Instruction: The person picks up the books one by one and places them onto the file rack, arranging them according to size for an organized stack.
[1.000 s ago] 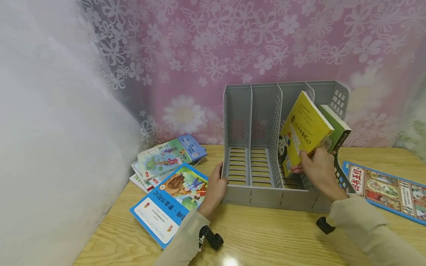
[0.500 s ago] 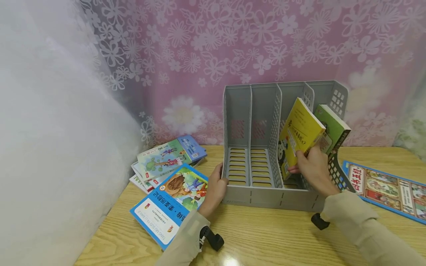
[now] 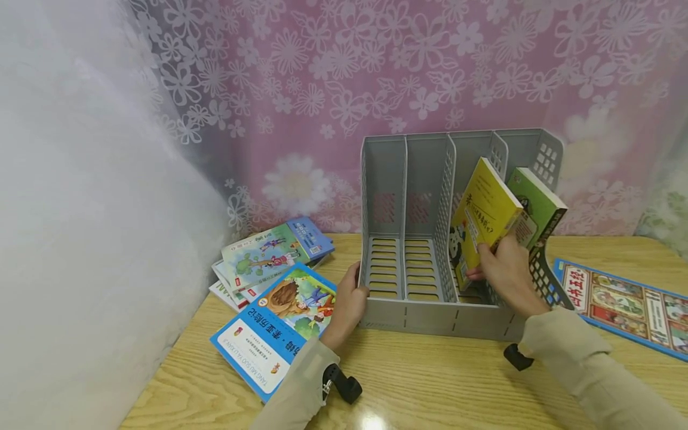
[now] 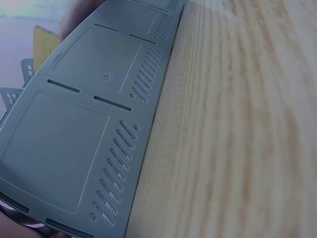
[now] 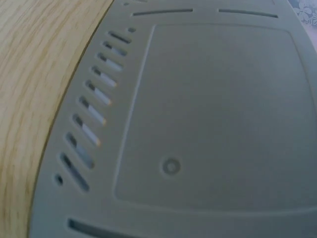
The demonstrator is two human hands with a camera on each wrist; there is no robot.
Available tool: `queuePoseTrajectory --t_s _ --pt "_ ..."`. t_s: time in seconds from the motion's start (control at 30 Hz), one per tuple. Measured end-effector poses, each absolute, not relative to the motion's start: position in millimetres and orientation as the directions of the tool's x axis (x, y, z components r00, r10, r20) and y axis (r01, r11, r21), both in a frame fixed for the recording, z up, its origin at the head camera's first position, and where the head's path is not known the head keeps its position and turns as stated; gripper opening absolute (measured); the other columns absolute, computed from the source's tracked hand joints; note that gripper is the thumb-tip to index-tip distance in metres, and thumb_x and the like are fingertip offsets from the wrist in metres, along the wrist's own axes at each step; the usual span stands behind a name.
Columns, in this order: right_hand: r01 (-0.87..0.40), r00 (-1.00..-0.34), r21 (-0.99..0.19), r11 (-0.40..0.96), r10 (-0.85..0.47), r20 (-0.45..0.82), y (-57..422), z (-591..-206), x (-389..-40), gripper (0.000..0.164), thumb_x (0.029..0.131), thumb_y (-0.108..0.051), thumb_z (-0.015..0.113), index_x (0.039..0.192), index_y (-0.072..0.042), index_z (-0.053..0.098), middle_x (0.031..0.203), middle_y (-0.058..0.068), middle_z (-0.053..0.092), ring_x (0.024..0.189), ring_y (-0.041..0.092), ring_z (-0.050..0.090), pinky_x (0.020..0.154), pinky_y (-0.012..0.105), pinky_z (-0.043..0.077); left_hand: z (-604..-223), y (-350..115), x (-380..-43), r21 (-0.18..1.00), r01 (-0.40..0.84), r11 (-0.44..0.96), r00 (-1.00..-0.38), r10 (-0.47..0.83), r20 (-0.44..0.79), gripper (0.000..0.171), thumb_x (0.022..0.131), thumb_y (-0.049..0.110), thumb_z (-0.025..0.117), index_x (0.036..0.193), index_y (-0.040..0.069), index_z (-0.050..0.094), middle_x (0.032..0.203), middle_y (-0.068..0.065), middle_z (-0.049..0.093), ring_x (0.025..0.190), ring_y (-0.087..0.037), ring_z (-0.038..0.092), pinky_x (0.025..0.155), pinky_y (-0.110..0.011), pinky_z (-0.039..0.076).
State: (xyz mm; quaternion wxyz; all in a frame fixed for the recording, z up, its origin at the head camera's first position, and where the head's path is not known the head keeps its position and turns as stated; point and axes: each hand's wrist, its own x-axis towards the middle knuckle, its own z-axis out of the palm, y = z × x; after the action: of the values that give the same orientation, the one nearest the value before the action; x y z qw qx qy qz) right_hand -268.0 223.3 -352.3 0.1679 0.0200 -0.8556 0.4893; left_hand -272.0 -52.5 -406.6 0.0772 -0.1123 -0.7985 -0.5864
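Observation:
In the head view a grey file rack (image 3: 430,319) with upright dividers stands on the table. My left hand (image 3: 346,307) grips its left front corner, the thumb at the front and the fingers partly hidden behind the side wall. My right hand (image 3: 510,272) holds a yellow book (image 3: 486,215) by its near lower part, thumb on the cover. That book stands tilted in the third compartment from the left, its lower edge inside. To its right a green book (image 3: 540,206) leans in the rightmost compartment. Both wrist views mostly show the rack's front panel (image 4: 54,148).
A blue picture book (image 3: 263,340) lies left of the rack, overlapping a pile of several books (image 3: 269,257). On the right lies a long blue-edged book (image 3: 634,310). A pink flowered curtain (image 3: 301,119) hangs behind the wooden table (image 3: 408,388).
My right hand has moved left and the yellow book sits lower and further left, uncovering more of the green book. Over the last half second almost nothing moves. My left hand stays put.

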Motion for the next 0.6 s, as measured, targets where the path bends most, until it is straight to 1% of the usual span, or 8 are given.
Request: queuePoseTrajectory --t_s 0.1,0.2,0.4,0.5,0.6 --pt "-0.181 -0.954 -0.825 0.535 0.108 0.279 228 -352 -269 0.052 0.101 -0.021 0.037 0.141 0.008 0.021 0.104 0.039 0.058 0.058 0.021 0.070 0.054 0.039 0.057 -407 -52 -272 0.919 0.268 0.290 -0.963 0.090 0.252 0.063 0.079 -0.002 0.038 0.142 -0.002 0.041 0.137 -0.020 0.052 0.126 -0.037 0.049 0.104 -0.052 0.038" --pt "-0.170 -0.960 -0.815 0.553 0.093 0.263 233 -350 -269 0.055 0.099 -0.021 0.041 0.141 0.008 0.020 0.103 0.040 0.059 0.057 0.022 0.070 0.053 0.039 0.057 -407 -51 -272 0.916 0.274 0.293 -0.962 0.094 0.257 0.063 0.079 -0.002 0.039 0.142 -0.003 0.041 0.138 -0.021 0.051 0.126 -0.038 0.049 0.104 -0.053 0.037" --pt "-0.190 -0.951 -0.765 0.615 0.080 0.300 236 -346 -267 0.052 0.095 -0.017 0.048 0.136 0.007 0.025 0.092 0.035 0.063 0.050 0.024 0.067 0.047 0.040 0.054 -406 -52 -273 0.924 0.264 0.278 -0.964 0.098 0.246 0.063 0.080 -0.001 0.039 0.143 -0.002 0.040 0.140 -0.021 0.050 0.128 -0.037 0.048 0.104 -0.052 0.038" --pt "-0.194 -0.951 -0.766 0.613 0.073 0.299 236 -344 -266 0.052 0.096 -0.018 0.049 0.136 0.006 0.026 0.095 0.037 0.062 0.051 0.026 0.068 0.047 0.040 0.055 -407 -52 -273 0.926 0.261 0.271 -0.965 0.104 0.241 0.063 0.080 -0.001 0.039 0.143 -0.001 0.040 0.140 -0.022 0.049 0.128 -0.038 0.047 0.104 -0.052 0.038" --pt "-0.185 -0.955 -0.756 0.628 0.066 0.288 237 -342 -264 0.053 0.097 -0.022 0.049 0.134 0.008 0.028 0.097 0.038 0.061 0.054 0.028 0.068 0.047 0.039 0.055 -407 -53 -272 0.926 0.255 0.280 -0.967 0.101 0.235 0.063 0.080 0.000 0.039 0.144 -0.001 0.039 0.141 -0.022 0.048 0.128 -0.038 0.047 0.104 -0.053 0.037"
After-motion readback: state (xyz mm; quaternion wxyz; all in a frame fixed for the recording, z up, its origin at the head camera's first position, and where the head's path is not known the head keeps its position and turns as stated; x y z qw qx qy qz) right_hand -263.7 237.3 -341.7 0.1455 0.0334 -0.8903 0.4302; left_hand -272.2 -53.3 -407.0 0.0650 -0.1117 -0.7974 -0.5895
